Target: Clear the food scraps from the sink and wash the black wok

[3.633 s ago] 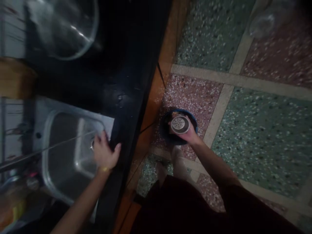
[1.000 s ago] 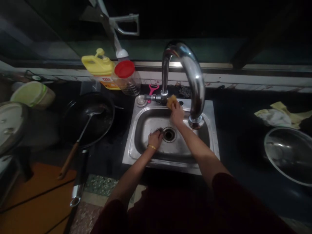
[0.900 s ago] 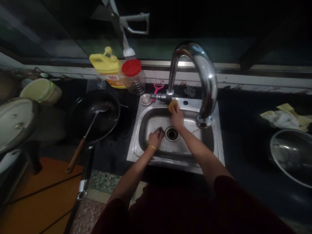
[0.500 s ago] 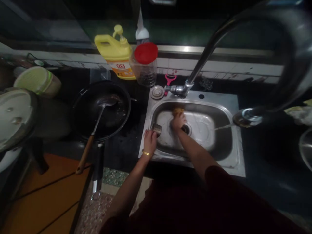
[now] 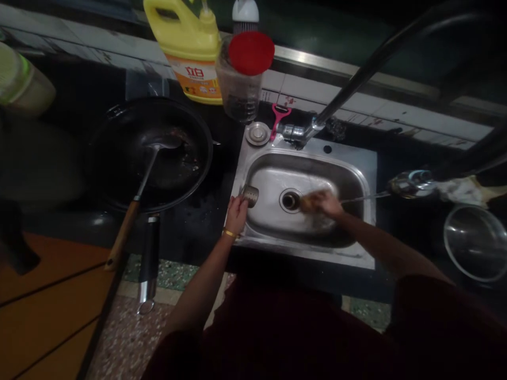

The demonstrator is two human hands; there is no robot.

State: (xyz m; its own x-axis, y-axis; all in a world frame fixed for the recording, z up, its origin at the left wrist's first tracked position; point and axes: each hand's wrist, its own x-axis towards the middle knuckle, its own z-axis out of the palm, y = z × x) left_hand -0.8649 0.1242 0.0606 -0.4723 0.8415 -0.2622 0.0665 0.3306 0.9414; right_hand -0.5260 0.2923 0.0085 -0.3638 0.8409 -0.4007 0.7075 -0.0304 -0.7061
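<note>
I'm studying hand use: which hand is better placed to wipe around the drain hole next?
Probably the right hand: it holds the brownish sponge, blurred, close beside the drain hole. The left hand holds the perforated metal cup at the left side of the sink.

Dark maroon fabric top (image 5: 293, 327), dimly lit, its folds hard to make out, short dark maroon left sleeve (image 5: 176, 345), short dark maroon right sleeve (image 5: 428, 303), bare left hand (image 5: 236, 212), narrow gold-coloured band bracelet (image 5: 229, 233) around that wrist (image 5: 232, 227), bare right hand (image 5: 327, 203)
</note>
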